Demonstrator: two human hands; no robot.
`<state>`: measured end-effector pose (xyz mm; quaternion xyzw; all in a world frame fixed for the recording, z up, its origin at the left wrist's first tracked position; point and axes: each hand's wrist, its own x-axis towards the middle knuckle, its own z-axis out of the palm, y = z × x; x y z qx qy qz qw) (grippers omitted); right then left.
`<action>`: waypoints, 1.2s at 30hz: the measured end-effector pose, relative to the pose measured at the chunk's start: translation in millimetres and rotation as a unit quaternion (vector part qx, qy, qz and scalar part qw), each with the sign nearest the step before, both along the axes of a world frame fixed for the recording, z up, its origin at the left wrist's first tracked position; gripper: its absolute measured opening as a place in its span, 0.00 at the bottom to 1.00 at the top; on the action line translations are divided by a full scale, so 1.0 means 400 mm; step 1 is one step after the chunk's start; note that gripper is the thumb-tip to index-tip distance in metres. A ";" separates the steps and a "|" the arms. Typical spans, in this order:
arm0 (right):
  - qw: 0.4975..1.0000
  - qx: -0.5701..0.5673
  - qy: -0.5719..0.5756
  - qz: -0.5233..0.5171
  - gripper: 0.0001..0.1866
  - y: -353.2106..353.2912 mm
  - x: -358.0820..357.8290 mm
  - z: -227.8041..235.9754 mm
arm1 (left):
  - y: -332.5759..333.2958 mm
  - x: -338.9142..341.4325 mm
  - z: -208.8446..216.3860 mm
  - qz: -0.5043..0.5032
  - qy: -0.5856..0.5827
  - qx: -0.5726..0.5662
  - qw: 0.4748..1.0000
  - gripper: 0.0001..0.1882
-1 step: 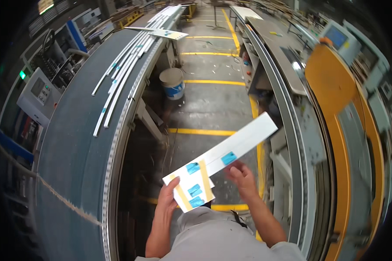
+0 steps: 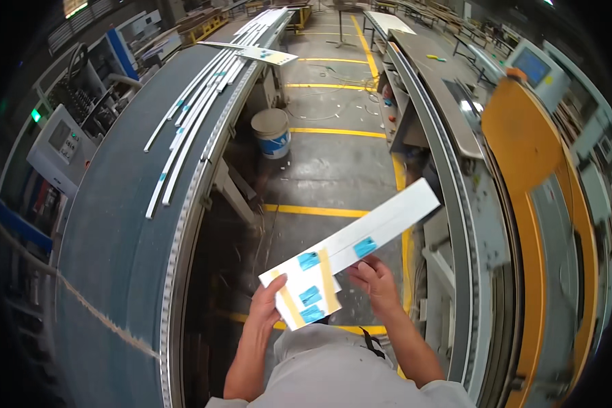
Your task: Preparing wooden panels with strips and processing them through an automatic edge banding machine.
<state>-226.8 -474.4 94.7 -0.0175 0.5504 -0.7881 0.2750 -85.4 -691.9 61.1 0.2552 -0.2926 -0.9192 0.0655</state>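
Note:
White flat strips (image 2: pixel 396 216), one long and others shorter, are bundled together at an angle in front of my body. Bands of yellow tape (image 2: pixel 330 279) cross the shorter pieces, and several shiny blue patches (image 2: pixel 310 295) sit on the white faces. My left hand (image 2: pixel 265 304) grips the bundle's left end, thumb on top and fingers underneath. By the lower edge of the long strip, just under a blue patch, my right hand (image 2: pixel 381 289) has its fingers curled together in a pinch. Whatever its fingertips hold is hidden.
To the left runs a dark conveyor belt (image 2: pixel 109 272) carrying long narrow white strips (image 2: pixel 190 129) and a wider white piece (image 2: pixel 268 54). A white bucket (image 2: pixel 270 132) stands beside it on the yellow-lined floor. Along the right are a rail-edged bench (image 2: pixel 432 109) and an orange machine cover (image 2: pixel 520 129).
The strip bundle and both hands sit slightly farther right in the picture. My right hand's fingers have curled a little more at the long strip's lower edge. The whole view has shifted slightly.

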 end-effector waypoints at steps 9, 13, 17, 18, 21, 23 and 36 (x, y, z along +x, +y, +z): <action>0.991 -0.096 -0.032 -0.083 0.15 -0.195 -0.589 -0.003 | -0.195 -0.679 0.140 -0.200 0.032 -0.110 0.973 0.19; 0.990 -0.112 -0.007 -0.088 0.15 -0.245 -0.910 -0.037 | -0.278 -0.976 0.121 -0.249 0.013 -0.186 0.951 0.19; 0.998 -0.046 0.001 -0.047 0.15 -0.320 -1.220 -0.058 | -0.347 -1.253 0.125 -0.199 -0.036 -0.233 0.951 0.16; 0.998 -0.050 0.003 -0.042 0.15 -0.349 -1.291 -0.059 | -0.369 -1.316 0.125 -0.216 -0.029 -0.234 0.947 0.16; 0.998 -0.063 -0.001 -0.013 0.14 -0.428 -1.498 -0.048 | -0.426 -1.484 0.126 -0.125 -0.039 -0.210 0.969 0.20; 0.998 -0.061 -0.021 -0.002 0.13 -0.474 -1.623 -0.043 | -0.475 -1.595 0.131 -0.127 -0.028 -0.170 0.977 0.22; 0.998 -0.035 -0.017 -0.041 0.14 -0.763 -2.480 -0.041 | -0.813 -2.513 0.114 -0.273 -0.049 -0.290 0.916 0.15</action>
